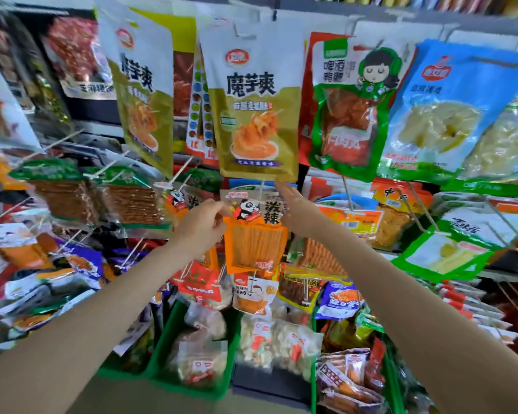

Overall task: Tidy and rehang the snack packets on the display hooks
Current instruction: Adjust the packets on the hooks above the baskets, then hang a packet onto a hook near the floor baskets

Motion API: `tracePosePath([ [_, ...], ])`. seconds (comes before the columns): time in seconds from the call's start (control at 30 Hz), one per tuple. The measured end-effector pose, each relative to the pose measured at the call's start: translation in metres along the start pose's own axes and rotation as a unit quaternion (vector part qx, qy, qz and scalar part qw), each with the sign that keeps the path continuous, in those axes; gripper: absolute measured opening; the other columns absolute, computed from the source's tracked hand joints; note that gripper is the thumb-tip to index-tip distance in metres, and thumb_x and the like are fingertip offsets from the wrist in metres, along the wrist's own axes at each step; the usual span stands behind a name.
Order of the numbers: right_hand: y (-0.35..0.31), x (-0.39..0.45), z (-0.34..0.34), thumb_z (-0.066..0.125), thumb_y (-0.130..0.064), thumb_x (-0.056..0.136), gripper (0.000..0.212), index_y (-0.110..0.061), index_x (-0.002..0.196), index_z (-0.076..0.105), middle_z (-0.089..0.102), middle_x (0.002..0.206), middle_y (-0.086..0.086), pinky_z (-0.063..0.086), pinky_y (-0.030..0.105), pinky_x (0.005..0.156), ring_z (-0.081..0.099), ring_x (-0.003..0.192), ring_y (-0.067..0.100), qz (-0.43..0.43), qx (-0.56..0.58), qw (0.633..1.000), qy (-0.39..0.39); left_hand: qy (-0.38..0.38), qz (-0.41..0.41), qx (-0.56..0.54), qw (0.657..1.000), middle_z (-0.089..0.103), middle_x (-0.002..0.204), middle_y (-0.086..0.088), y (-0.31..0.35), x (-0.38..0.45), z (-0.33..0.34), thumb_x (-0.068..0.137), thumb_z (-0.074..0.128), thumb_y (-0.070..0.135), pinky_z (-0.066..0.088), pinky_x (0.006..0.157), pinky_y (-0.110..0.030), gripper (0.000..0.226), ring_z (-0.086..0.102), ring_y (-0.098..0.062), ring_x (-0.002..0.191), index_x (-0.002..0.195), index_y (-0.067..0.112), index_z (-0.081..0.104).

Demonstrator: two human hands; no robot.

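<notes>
Orange panda pkt (255,234) hangs centre rack, on hook (261,191) below olive-gold pkt (256,115). L hand (202,224) pinches its top-left corner, fingers curled. R hand (296,212) at top-right edge, fingers straight, flat against pkt, gripping nothing. Green bins (228,363) below.

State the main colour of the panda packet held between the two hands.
Orange, with a clear window showing strips; the panda packet shows best in the head view.

Two bare forearms, no sleeves
</notes>
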State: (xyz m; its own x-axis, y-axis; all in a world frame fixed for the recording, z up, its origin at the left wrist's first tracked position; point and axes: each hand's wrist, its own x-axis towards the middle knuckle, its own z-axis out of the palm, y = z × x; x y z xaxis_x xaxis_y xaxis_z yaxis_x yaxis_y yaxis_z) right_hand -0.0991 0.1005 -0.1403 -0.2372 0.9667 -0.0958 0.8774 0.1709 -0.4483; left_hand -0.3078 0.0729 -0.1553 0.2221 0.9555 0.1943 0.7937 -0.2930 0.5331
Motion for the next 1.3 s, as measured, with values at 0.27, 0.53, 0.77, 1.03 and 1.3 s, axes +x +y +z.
tracePosePath([
  [0.27,-0.012,0.020,0.014,0.048,-0.011,0.094,0.023,0.003,0.103,0.064,0.064,0.094,0.020,0.048,0.024,0.066,0.063,0.075,0.027,0.026,0.031,0.995,0.090,0.027,0.010,-0.009,1.000,0.057,0.105,-0.001,-0.016,0.000,-0.007,0.088,0.050,0.003,0.045,0.081,-0.025,0.022,0.052,-0.010,0.090,0.105,0.012,0.060],
  [0.53,-0.004,-0.036,-0.001,0.055,-0.008,0.090,0.014,-0.009,0.080,0.065,0.059,0.073,0.000,0.050,0.033,0.076,0.057,0.066,0.017,-0.053,0.063,0.996,-0.025,0.066,0.207,0.000,0.976,0.051,0.108,0.005,0.019,-0.017,0.029,0.086,0.038,0.024,0.040,0.050,-0.021,0.026,0.051,-0.008,0.065,0.108,0.019,0.051],
  [0.77,0.046,-0.071,-0.004,0.057,-0.011,0.089,0.019,-0.015,0.070,0.058,0.057,0.059,-0.007,0.042,0.008,0.052,0.055,0.045,-0.002,0.012,0.058,0.995,-0.085,-0.105,0.174,-0.028,0.979,0.063,0.083,-0.005,0.058,-0.003,0.080,0.088,0.057,0.020,0.040,0.059,-0.025,0.013,0.054,-0.012,0.062,0.095,0.011,0.063],
  [1.03,0.197,-0.175,-0.022,0.058,-0.010,0.089,0.013,0.000,0.084,0.065,0.061,0.049,-0.011,0.044,0.009,0.050,0.063,0.045,0.003,0.157,0.107,0.974,-0.119,-0.328,0.158,-0.047,0.930,0.056,0.051,0.010,0.172,-0.001,0.194,0.088,0.059,0.019,0.043,0.058,-0.028,0.016,0.057,-0.008,0.053,0.072,0.022,0.058],
  [1.3,0.412,-0.318,-0.033,0.057,-0.025,0.087,0.021,-0.011,0.096,0.071,0.064,0.102,0.014,0.044,0.029,0.074,0.062,0.096,0.027,0.298,0.027,0.954,0.026,-0.350,0.234,0.026,0.906,0.063,0.074,-0.003,0.367,-0.021,0.377,0.090,0.053,0.016,0.031,0.059,-0.026,0.013,0.063,-0.021,0.079,0.079,0.016,0.059],
])
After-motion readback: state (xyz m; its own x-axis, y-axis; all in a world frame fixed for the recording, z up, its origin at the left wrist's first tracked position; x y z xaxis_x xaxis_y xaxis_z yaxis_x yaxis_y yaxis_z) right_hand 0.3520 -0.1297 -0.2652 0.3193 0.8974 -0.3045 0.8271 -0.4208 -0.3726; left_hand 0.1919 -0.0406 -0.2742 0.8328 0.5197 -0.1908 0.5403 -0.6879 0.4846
